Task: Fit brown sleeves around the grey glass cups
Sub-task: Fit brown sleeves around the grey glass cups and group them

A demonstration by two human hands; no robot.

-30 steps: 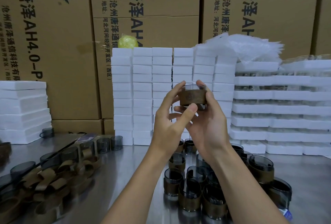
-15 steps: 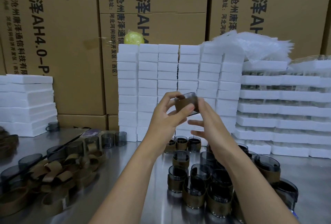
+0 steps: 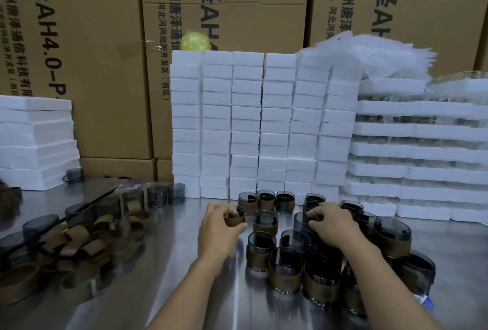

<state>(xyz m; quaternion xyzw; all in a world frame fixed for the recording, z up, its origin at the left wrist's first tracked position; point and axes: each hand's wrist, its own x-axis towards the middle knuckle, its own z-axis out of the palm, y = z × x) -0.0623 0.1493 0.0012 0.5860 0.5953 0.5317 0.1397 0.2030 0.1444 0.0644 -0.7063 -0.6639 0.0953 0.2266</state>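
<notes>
Gripping a sleeved cup (image 3: 235, 218) from above, the left hand (image 3: 220, 226) holds it low, near the middle of the steel surface (image 3: 163, 263). Its fingers (image 3: 228, 213) and thumb curl round the brown band, and whether the cup's base touches the metal cannot be told.

Just to the right of it stands a cluster of sleeved cups (image 3: 265, 224), each grey glass wrapped in a brown band, spreading from near the far edge toward the near right corner. The right hand (image 3: 331, 225) lies over this cluster, its fingers (image 3: 315, 215) bent down at the rim of a grey cup (image 3: 301, 221). Whether they grasp it or merely rest on it cannot be told.

Toward the left edge a heap of loose brown sleeves (image 3: 87, 248) lies mixed with bare grey cups (image 3: 166, 195), a few of which stand in a row beyond the heap.

Along the far edge rise stacks of white foam blocks (image 3: 250, 123), with foam trays (image 3: 412, 129) to the right of them and another foam stack (image 3: 34, 139) at the far left corner. Crumpled clear plastic bags (image 3: 383, 52) sit atop the blocks at the right, and a yellow-green lump (image 3: 195, 43) sits atop them at the left. Printed cardboard boxes (image 3: 87, 52) stand behind everything.
</notes>
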